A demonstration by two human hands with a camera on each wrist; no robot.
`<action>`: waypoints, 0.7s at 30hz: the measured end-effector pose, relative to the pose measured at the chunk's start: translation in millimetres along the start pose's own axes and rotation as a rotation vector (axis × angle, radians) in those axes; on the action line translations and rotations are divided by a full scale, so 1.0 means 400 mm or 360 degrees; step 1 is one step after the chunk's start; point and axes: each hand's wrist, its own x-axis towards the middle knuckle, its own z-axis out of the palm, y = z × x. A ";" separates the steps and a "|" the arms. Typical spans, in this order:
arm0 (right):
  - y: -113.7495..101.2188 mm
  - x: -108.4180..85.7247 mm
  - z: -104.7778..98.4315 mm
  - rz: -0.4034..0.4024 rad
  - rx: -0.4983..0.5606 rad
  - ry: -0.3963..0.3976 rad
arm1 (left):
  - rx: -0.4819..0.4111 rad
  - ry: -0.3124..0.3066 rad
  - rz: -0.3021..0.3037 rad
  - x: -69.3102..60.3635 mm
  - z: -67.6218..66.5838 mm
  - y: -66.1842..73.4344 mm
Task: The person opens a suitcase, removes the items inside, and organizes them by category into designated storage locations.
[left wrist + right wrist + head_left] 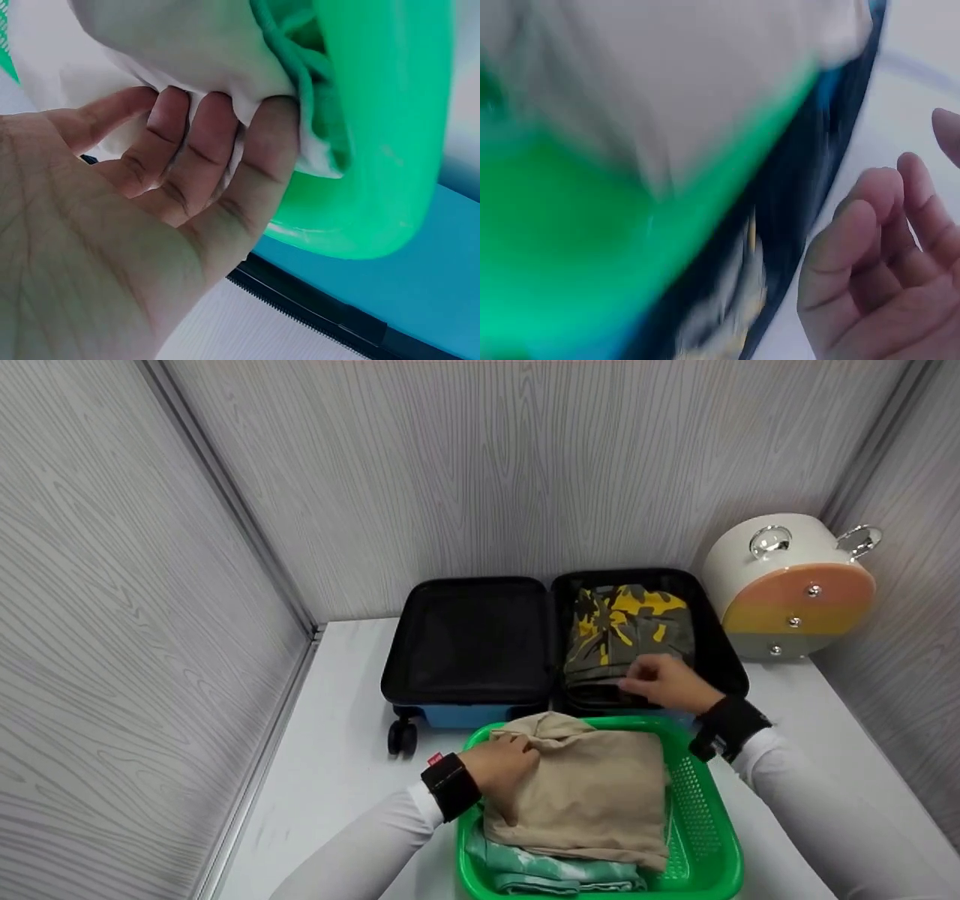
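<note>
Beige folded cloth (600, 791) lies on green-and-white cloth (536, 866) in the green basket (724, 840). My left hand (502, 772) rests on the beige cloth's left side; in the left wrist view, the fingers of this hand (142, 202) touch pale cloth (187, 45) beside the basket rim (390, 135). My right hand (667, 682), empty with loosely bent fingers, is over the near edge of the camouflage cloth (630, 626) in the suitcase's right half. The right wrist view shows that hand (885, 262) apart from the blurred basket (570, 247).
The open suitcase's left half (480, 645) shows a black interior, with a wheel (402, 737) at its near left corner. A round white case (787, 585) with coloured bands and shiny handles stands right of the suitcase. Wood-patterned walls (480, 465) enclose the white table (330, 780).
</note>
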 end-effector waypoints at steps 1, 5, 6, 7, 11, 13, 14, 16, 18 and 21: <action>0.012 0.008 -0.022 0.0088 0.0045 0.0071 | 0.0000 0.0000 0.0005 0.000 0.000 -0.001; 0.069 0.035 -0.077 0.0426 0.0350 0.0332 | -0.0103 0.0002 0.0030 -0.003 -0.004 -0.013; 0.083 0.040 -0.086 0.0485 0.0412 0.0381 | -0.0159 0.0005 0.0036 -0.004 -0.007 -0.019; 0.097 0.043 -0.091 0.0539 0.0473 0.0418 | -0.0220 0.0014 0.0046 -0.004 -0.009 -0.027; 0.130 0.044 -0.104 0.0734 0.0580 0.0450 | -0.0446 0.0134 0.0058 -0.005 -0.020 -0.063; 0.134 0.041 -0.108 0.0834 0.0607 0.0420 | -0.0497 0.0268 0.0052 -0.003 -0.023 -0.080; 0.136 0.041 -0.108 0.0885 0.0615 0.0399 | -0.0509 0.0344 0.0036 -0.001 -0.024 -0.088; 0.142 0.044 -0.109 0.0959 0.0635 0.0357 | -0.0493 0.0492 -0.0010 0.005 -0.024 -0.101; 0.152 0.050 -0.108 0.1009 0.0620 0.0311 | -0.0481 0.0595 -0.0090 0.012 -0.023 -0.111; 0.178 0.056 -0.106 0.1045 0.0521 0.0226 | -0.0528 0.0612 -0.0237 0.019 -0.019 -0.122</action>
